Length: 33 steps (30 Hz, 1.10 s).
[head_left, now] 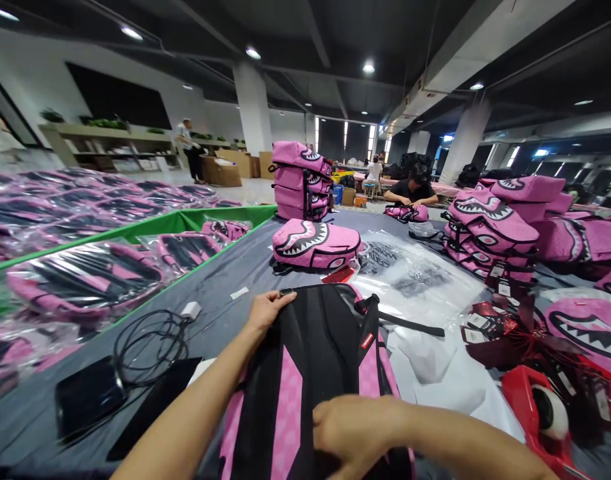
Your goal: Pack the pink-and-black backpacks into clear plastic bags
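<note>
Item: one backpack (330, 333), black and pink. It is laid flat on the grey-covered worktop (218, 333), directly before the wearer, black back panel upward, top end pointing away. A red label (367, 341) is carried near the upper right; a loose black webbing strap (410, 324) is stretched out beyond it.

Hands: the left hand (268, 309) is closed in a pinch on the upper left edge. The right hand (353, 427) is curled over the lower panel; whether anything is gripped by it cannot be told.

Handling, as judged: light for its bulk, soft, padded, not fragile; some slip is to be expected on the smooth facing. It is best taken by the top edge or both sides; little control would be given by the webbing.

Adjacent: one pink toothed bag (318, 245) is set just beyond; a red tape dispenser (523, 400) is placed to the right, a coiled cable (146, 347) to the left.
</note>
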Tool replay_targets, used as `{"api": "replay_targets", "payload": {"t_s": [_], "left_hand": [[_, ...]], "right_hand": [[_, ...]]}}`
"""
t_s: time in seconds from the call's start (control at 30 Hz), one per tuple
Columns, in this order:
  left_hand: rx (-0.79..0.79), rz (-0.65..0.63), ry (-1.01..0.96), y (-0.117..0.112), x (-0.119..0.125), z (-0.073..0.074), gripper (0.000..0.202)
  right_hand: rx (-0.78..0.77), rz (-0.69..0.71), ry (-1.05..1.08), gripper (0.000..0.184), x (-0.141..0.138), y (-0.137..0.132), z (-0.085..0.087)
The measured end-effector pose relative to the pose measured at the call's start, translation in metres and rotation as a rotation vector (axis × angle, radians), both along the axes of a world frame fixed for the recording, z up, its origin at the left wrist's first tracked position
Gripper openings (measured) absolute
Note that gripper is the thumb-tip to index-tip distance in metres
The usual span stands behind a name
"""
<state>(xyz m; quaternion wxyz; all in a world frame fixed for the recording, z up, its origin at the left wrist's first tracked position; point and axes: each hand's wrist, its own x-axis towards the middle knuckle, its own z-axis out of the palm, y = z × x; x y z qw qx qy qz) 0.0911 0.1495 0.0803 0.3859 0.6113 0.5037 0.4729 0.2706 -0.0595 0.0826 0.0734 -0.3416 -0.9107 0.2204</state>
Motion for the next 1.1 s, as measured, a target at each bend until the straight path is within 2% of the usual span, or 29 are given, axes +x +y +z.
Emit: {"api": "replay_targets", "payload": {"t_s": [0.03,0.07,0.1,0.13,0.2,0.23,0.3,0.33,0.4,0.47,0.53,0.57,0.63,0.7,0.77,0.9,1.0,1.1], "left_hand": [[0.027,0.017,0.045,0.000,0.005,-0.008,0.053],[0.055,0.032,0.089,0.000,0.009,-0.015,0.051],[0.081,0.044,0.130,0.000,0.011,-0.019,0.047],[0.103,0.052,0.165,0.001,0.012,-0.021,0.042],[0.134,0.067,0.214,0.002,0.013,-0.020,0.027],[0.155,0.082,0.239,0.002,0.013,-0.018,0.023],[0.247,0.118,0.336,0.000,0.015,-0.011,0.035],[0.313,0.122,0.402,-0.001,0.017,-0.008,0.040],[0.452,0.063,0.513,-0.006,0.026,-0.003,0.036],[0.542,-0.079,0.528,-0.012,0.041,0.001,0.020],[0.586,-0.188,0.478,-0.017,0.061,0.006,0.017],[0.608,-0.225,0.449,-0.018,0.073,0.009,0.024],[0.675,-0.307,0.407,-0.020,0.098,0.016,0.050],[0.770,-0.443,0.424,-0.020,0.120,0.024,0.066],[0.870,-0.547,0.498,-0.018,0.136,0.031,0.058],[1.057,-0.512,0.558,-0.016,0.139,0.042,0.021],[1.147,-0.610,0.543,-0.022,0.123,0.044,0.023],[1.059,-0.700,0.572,-0.035,0.103,0.040,0.027]], "right_hand": [[-0.103,-0.004,0.083,0.029,0.018,0.006,0.012],[-0.190,-0.088,0.203,0.032,0.037,0.015,0.023],[-0.228,-0.271,0.327,0.033,0.057,0.029,0.033],[-0.206,-0.511,0.429,0.033,0.076,0.045,0.040],[-0.080,-0.939,0.502,0.032,0.111,0.079,0.043],[-0.049,-1.050,0.499,0.034,0.124,0.095,0.039],[-0.049,-1.144,0.469,0.041,0.139,0.123,0.029],[-0.063,-1.148,0.462,0.044,0.142,0.133,0.024],[-0.053,-1.157,0.471,0.045,0.141,0.145,0.022],[0.016,-1.157,0.508,0.041,0.134,0.146,0.031],[0.191,-1.096,0.561,0.035,0.125,0.136,0.049],[0.296,-1.034,0.572,0.032,0.120,0.128,0.058],[0.461,-0.879,0.551,0.026,0.111,0.109,0.072],[0.510,-0.771,0.493,0.022,0.103,0.091,0.078],[0.485,-0.740,0.459,0.020,0.100,0.077,0.077],[0.319,-0.777,0.584,0.022,0.108,0.071,0.072],[0.108,-0.821,0.811,0.033,0.116,0.076,0.071],[-0.135,-0.804,0.961,0.042,0.117,0.083,0.070]]}}
